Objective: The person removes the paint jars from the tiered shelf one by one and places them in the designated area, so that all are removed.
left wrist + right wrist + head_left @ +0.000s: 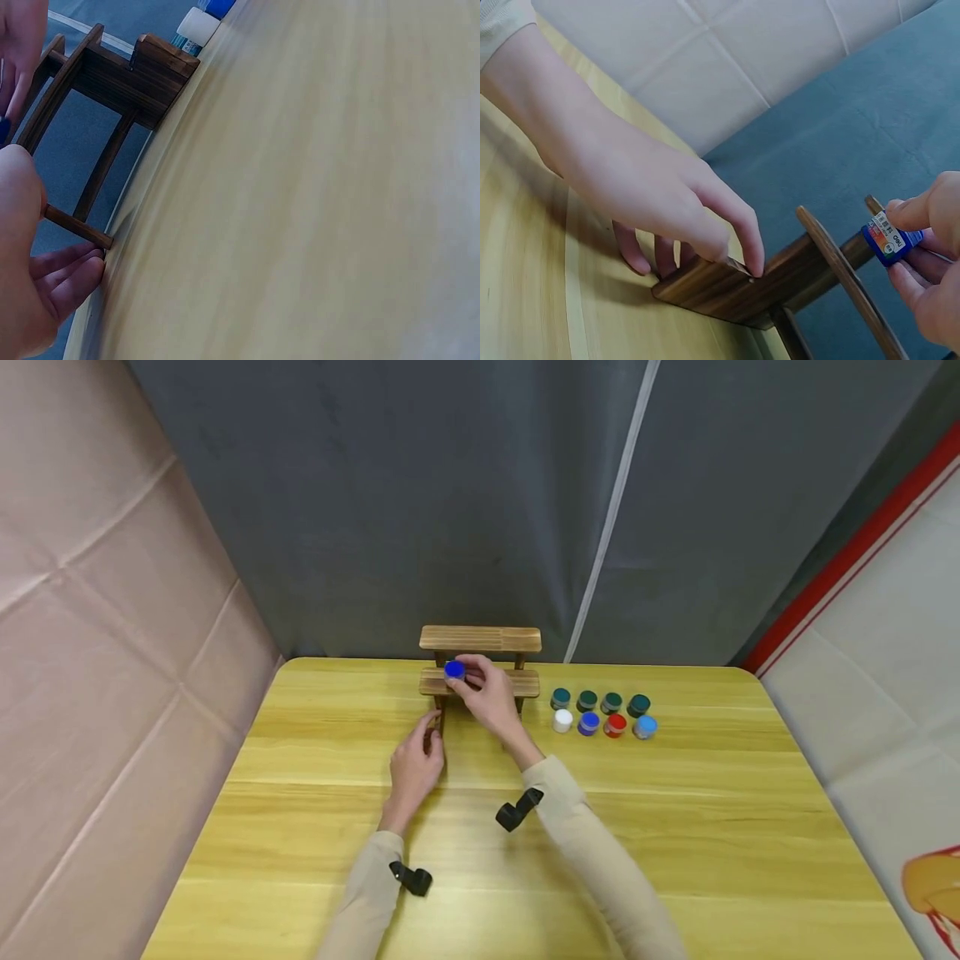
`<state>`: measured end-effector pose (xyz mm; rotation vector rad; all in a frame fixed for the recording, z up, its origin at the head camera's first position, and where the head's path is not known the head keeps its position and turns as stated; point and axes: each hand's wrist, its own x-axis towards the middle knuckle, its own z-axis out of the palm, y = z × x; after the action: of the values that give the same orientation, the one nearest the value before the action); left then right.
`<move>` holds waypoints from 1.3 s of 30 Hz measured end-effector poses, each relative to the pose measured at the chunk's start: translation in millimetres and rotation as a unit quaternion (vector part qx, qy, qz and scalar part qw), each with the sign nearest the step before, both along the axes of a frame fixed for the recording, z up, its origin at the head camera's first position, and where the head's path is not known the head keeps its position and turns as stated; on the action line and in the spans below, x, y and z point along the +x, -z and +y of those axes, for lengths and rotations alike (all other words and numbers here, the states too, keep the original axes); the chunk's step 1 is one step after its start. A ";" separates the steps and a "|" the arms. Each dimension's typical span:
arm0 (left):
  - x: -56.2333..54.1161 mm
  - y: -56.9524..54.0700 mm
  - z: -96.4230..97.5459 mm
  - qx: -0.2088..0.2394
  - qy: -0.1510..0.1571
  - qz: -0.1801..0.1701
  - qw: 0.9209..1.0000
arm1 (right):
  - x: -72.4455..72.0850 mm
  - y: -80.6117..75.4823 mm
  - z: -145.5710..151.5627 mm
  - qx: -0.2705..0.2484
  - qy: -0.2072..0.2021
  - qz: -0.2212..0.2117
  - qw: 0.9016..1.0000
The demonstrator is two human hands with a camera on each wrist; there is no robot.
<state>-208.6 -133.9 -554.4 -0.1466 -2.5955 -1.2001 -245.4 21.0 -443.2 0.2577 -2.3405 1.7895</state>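
Note:
My right hand pinches a small paint jar with a blue lid between thumb and fingers, over the left part of the lower step of a wooden tiered stand. The label of this paint jar shows in the right wrist view. At the stand's left side, my left hand grips its side frame low down. Thumb and fingers of the left hand sit on either side of the dark wooden foot in the left wrist view.
Right of the stand, several paint jars stand in two rows: dark green lids behind, then a white, a blue, a red and a light blue one in front. A grey curtain hangs behind the wooden table.

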 end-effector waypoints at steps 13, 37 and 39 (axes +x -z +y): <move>-0.4 1.1 -0.1 0.004 0.006 -0.005 1.000 | 15.5 -2.2 35.7 -0.028 0.021 0.019 0.999; -2.5 3.3 -1.8 0.012 0.010 -0.001 1.000 | 33.6 -3.8 96.4 -0.037 0.067 0.002 0.997; -2.7 3.4 -1.6 0.012 0.011 0.000 1.000 | 36.7 -7.0 99.2 -0.039 0.067 -0.002 0.997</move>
<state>-211.3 -135.5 -557.8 -0.1706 -2.5846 -1.2386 -208.8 120.2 -436.2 0.0850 -2.2266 1.8139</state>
